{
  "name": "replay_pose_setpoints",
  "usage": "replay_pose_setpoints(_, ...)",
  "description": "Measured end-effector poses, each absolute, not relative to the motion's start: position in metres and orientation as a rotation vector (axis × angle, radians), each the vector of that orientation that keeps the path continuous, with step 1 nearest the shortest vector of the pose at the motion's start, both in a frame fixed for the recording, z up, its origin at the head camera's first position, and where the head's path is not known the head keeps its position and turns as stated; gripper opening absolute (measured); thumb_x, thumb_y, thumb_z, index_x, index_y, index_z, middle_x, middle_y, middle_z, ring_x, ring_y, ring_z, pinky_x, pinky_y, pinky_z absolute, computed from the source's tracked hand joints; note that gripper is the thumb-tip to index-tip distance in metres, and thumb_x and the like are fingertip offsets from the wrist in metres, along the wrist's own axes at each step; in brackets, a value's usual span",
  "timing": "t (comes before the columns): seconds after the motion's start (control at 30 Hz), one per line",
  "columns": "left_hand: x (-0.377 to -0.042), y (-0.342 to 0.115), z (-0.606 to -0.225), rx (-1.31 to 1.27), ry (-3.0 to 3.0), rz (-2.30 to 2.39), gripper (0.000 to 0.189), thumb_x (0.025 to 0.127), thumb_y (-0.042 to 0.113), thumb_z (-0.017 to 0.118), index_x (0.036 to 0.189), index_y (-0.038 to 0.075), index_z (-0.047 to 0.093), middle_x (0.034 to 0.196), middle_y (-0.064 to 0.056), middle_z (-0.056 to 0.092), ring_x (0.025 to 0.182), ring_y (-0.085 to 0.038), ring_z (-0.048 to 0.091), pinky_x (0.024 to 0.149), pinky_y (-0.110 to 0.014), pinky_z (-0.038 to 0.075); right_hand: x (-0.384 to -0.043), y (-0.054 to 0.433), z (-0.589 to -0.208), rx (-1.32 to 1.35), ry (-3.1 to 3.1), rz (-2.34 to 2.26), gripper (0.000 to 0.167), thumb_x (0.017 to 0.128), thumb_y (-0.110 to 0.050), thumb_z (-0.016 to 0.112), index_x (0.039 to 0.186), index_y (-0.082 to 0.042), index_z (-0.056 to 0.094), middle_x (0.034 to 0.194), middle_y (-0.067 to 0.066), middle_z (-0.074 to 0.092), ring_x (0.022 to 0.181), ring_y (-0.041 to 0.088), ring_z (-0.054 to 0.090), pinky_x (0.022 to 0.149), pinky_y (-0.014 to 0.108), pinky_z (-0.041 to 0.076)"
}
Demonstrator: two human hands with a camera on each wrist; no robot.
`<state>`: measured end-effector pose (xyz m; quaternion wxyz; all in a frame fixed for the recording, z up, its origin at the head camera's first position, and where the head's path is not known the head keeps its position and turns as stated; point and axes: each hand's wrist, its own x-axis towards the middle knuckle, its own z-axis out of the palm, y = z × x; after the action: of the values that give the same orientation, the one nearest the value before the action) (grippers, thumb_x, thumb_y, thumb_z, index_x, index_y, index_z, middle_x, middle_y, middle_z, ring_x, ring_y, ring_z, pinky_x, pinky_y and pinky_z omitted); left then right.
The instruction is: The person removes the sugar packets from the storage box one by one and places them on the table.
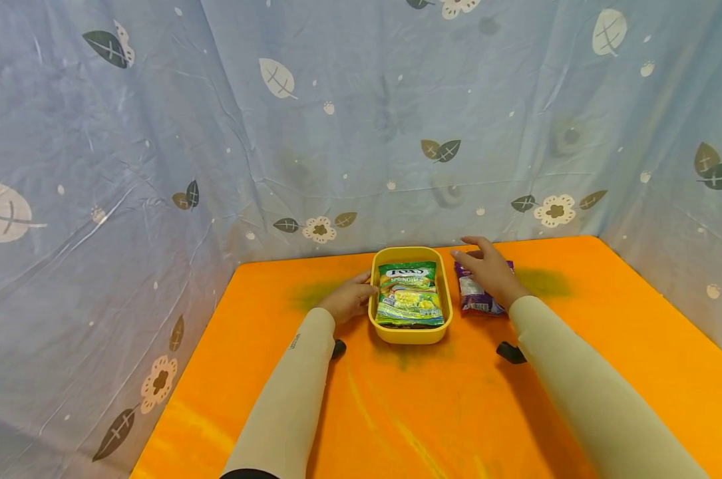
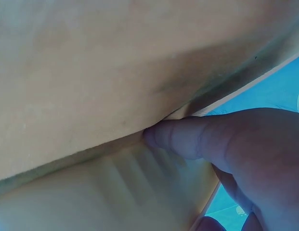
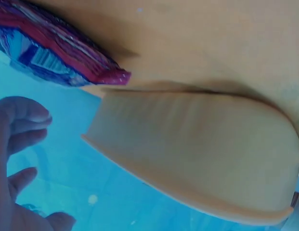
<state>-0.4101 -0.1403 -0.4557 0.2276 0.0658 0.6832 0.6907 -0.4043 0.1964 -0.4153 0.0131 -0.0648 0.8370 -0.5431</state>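
Observation:
A yellow plastic tub (image 1: 411, 336) stands near the table's far edge. A green FOX'S candy bag (image 1: 410, 296) lies face up inside it, with something dark partly hidden beneath. My left hand (image 1: 347, 299) is at the tub's left side; in the left wrist view its thumb (image 2: 188, 137) rests at the low edge of the tub wall (image 2: 125, 187). To the tub's right lies a purple packet (image 1: 479, 299), partly covered by my right hand (image 1: 491, 271). That hand holds nothing and its fingers are spread, apart from both packet and tub in the right wrist view.
An orange cloth (image 1: 408, 412) covers the table. A pale blue curtain (image 1: 361, 133) with leaves and flowers hangs right behind the far edge and along both sides. Black camera parts (image 1: 510, 352) stick out from the wrists.

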Motion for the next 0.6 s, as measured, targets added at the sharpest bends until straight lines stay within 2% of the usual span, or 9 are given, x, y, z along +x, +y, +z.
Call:
replay_pose_setpoints(0.2,-0.409,-0.140,-0.454,0.182,1.885,1.892,0.073,0.110,0.011,0.055,0.176,0.017,0.024,0.164,-0.018,0.047,0.147,-0.034,0.050,0.118,-0.054,0.043,-0.405,0.189,-0.411,-0.182,2.400,-1.907,0.092,0.105,-0.065,0.062,0.175,-0.018,0.024,0.163,0.026,0.044,0.142,0.046,0.051,0.119,0.058,0.039)
replay_pose_setpoints(0.43,-0.412,-0.140,-0.456,0.164,1.874,1.908,0.072,0.110,0.011,0.055,0.175,0.017,0.026,0.165,-0.017,0.046,0.147,-0.032,0.049,0.118,-0.053,0.043,-0.402,0.180,-0.410,-0.283,2.324,-1.961,0.083,0.111,-0.058,0.056,0.175,-0.017,0.023,0.161,0.030,0.043,0.140,0.049,0.051,0.119,0.062,0.038)
replay_pose_setpoints(0.6,-0.412,-0.140,-0.456,0.168,1.877,1.904,0.072,0.111,0.012,0.056,0.175,0.016,0.025,0.166,-0.017,0.045,0.147,-0.032,0.049,0.118,-0.053,0.042,-0.397,0.172,-0.409,-0.327,2.272,-1.994,0.084,0.110,-0.058,0.057,0.175,-0.016,0.023,0.158,0.033,0.043,0.140,0.050,0.051,0.120,0.060,0.038)
